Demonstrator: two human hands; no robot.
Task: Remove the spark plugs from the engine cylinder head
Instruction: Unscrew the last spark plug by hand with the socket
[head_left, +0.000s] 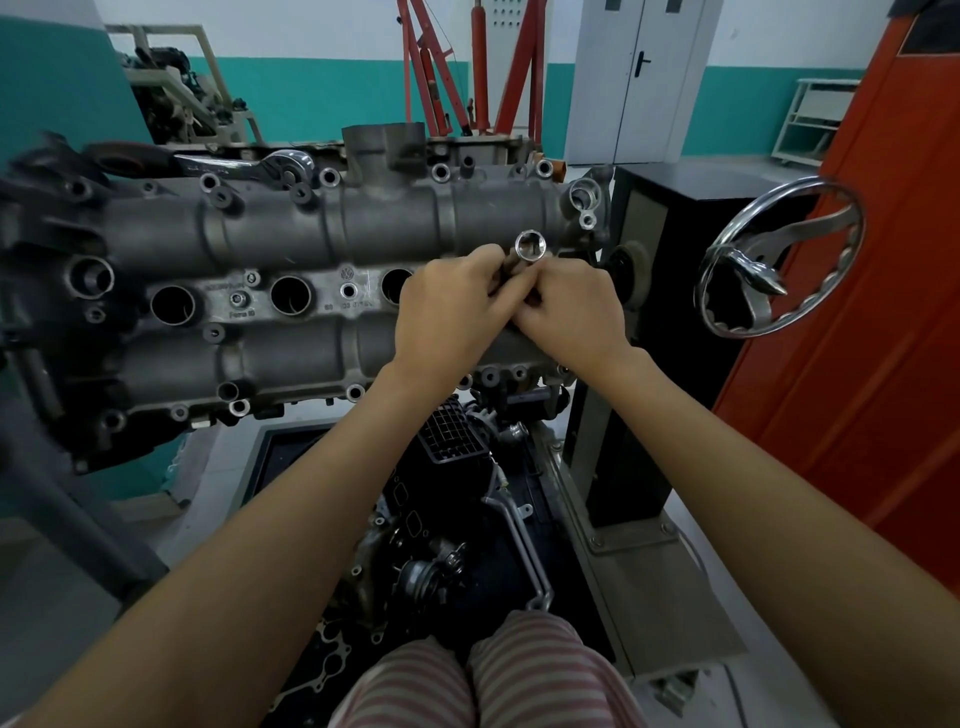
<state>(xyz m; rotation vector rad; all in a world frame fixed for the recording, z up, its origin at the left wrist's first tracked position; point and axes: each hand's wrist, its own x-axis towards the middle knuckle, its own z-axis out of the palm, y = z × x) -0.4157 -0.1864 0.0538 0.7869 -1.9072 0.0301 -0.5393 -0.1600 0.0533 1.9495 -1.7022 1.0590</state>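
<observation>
Both hands, left (451, 304) and right (569, 306), grip a socket (529, 246) above the head (322, 228), its open end up; a ratchet (249, 165) lies on the head's far edge.

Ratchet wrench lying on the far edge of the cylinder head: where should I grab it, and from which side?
Take the ratchet wrench by its long flat handle, left of the round head. It lies roughly level along the cylinder head top, head end to the right, so reach over from the near side and close round mid-handle. Both the left hand and right hand currently grip the socket.
</observation>
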